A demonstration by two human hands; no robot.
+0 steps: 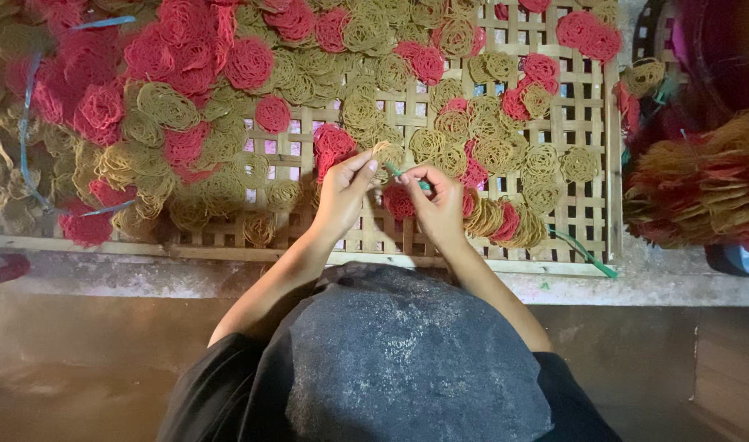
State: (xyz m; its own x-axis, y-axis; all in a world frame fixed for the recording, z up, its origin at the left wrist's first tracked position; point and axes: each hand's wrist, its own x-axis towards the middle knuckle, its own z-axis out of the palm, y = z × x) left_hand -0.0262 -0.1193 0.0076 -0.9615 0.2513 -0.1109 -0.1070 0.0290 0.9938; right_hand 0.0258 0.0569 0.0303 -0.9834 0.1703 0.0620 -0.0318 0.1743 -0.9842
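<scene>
A bamboo lattice tray on the counter holds red and yellow noodle coils; left of the grips they heap thickly; the left hand pinches a yellow coil; the right hand closes on a green strip, partly hidden; right of it, a stacked bundle is cut off.

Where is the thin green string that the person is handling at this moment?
In the head view, the green string is near the centre, pinched between the left hand and right hand, above the bamboo lattice tray, beside a yellow noodle coil.
</scene>
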